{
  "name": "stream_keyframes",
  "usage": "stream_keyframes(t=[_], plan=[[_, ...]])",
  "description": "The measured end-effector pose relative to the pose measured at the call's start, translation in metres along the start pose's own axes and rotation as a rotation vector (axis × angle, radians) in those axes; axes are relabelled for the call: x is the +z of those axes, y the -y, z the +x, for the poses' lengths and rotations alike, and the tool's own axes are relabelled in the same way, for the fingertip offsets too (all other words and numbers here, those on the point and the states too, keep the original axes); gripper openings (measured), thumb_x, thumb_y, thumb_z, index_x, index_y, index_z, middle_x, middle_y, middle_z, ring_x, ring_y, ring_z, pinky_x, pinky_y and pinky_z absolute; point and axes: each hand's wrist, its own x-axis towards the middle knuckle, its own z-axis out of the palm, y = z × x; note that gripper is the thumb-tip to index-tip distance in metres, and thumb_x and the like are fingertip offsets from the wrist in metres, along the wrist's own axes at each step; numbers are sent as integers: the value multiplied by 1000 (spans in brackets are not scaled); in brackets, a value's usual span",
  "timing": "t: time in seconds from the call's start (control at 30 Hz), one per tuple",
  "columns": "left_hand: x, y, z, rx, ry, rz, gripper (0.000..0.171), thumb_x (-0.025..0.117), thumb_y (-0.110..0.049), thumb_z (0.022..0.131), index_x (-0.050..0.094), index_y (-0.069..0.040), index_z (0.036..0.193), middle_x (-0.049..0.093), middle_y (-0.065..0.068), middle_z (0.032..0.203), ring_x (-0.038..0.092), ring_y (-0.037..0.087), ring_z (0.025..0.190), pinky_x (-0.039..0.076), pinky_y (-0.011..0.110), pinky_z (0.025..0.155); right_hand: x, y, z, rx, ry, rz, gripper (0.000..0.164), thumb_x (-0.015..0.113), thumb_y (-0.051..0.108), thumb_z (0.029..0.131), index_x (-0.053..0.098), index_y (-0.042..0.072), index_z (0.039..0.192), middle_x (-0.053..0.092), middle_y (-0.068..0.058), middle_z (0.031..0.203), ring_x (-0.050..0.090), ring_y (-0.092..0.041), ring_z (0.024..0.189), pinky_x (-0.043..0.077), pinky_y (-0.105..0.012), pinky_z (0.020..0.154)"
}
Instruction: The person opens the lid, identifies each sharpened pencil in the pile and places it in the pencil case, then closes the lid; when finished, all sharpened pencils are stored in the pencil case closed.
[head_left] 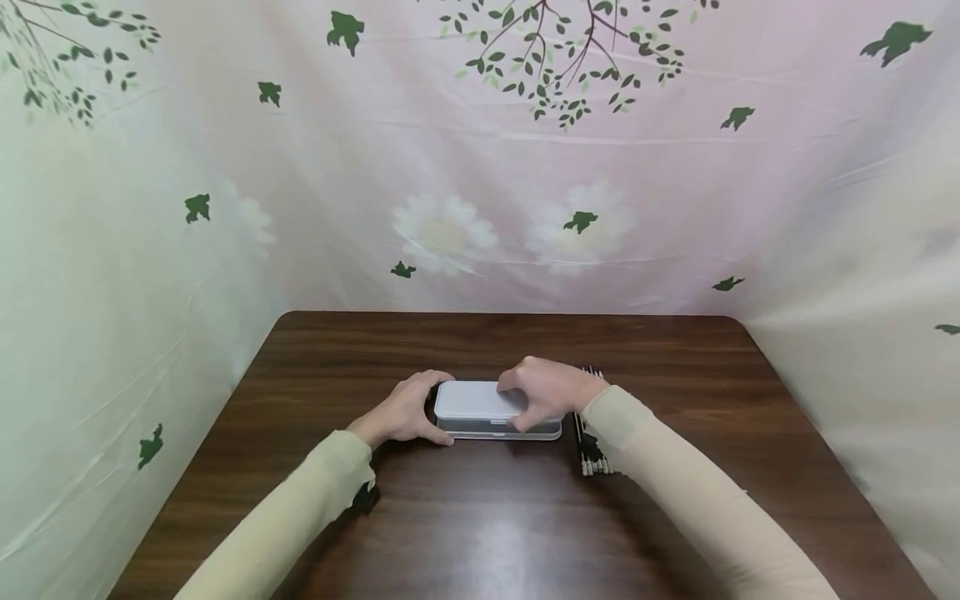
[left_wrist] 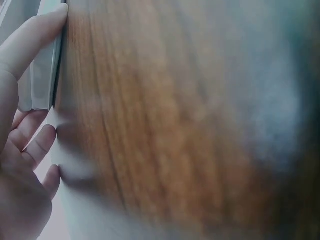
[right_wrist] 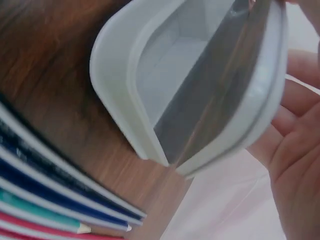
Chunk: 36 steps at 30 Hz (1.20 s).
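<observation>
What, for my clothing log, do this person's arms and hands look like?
The left sleeve and right sleeve are long, plain and pale cream, ending at the wrists. The left hand and right hand are bare: no gloves or rings visible. A small black object, unidentifiable here, shows beside the left sleeve.

Dark brown table (head_left: 337, 354) before pale cloth (head_left: 495, 158) with leafy branches (head_left: 591, 33) and white flowers (head_left: 442, 233)
</observation>
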Motion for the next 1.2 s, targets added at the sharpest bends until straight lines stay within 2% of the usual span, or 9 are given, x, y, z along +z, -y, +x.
stream_keyframes(t=[0.17,0.3,0.37,0.47,0.63,0.73,0.97,1.07,1.2], plan=[[3,1,-1,-26,16,-70,101,103,-41,64,53,-16,147,59,0,139,51,24,127,42,50,110,-1,-7,-10,-37,-15,33,30,74,31,89,72,14,114,70,10,102,61,-4,76,53,-21,70],[4,4,-4,-35,38,-100,101,102,-41,66,51,-18,151,58,-1,139,49,22,124,44,47,106,-3,-10,-18,-51,-18,62,37,70,32,97,73,12,128,74,7,119,68,-1,99,57,-25,87],[4,6,-5,-22,42,-109,100,101,-39,68,51,-17,152,58,0,139,48,24,125,43,49,107,-5,-12,-23,-69,-48,88,38,69,32,100,72,10,132,74,4,125,69,-3,109,57,-29,92],[3,7,-5,-16,42,-121,100,99,-36,72,47,-16,155,57,3,142,48,25,126,42,49,108,-8,-15,-31,-116,-129,127,32,68,24,103,72,9,131,75,1,124,71,-5,103,59,-32,88],[2,9,-7,-53,28,-175,105,99,-36,73,41,-15,159,57,6,142,52,24,121,44,47,104,-13,-22,-42,-162,-278,161,22,66,7,102,72,10,123,76,-3,112,68,-3,89,58,-26,77],[2,8,-8,-59,-4,-221,106,101,-35,70,41,-13,155,62,7,139,54,23,117,44,46,104,-15,-29,-48,-124,-372,144,22,66,0,100,73,8,120,77,-6,109,68,-5,86,58,-25,74],[2,7,-10,-68,-49,-261,103,103,-34,65,41,-10,144,66,5,141,56,21,115,44,45,104,-12,-49,-60,9,-544,36,27,70,-6,96,76,7,119,78,-6,114,74,-15,97,61,-34,80],[2,8,-11,-68,-62,-247,99,103,-34,65,42,-11,139,67,4,141,57,20,114,44,45,104,-10,-56,-63,68,-584,23,27,71,-5,96,75,7,120,77,-6,114,74,-16,95,62,-36,79],[2,8,-12,-58,-60,-226,90,102,-36,67,48,-14,135,67,4,139,59,20,115,45,45,104,-5,-61,-65,142,-591,19,28,72,-2,97,74,7,124,77,-8,117,74,-18,98,62,-37,81]])
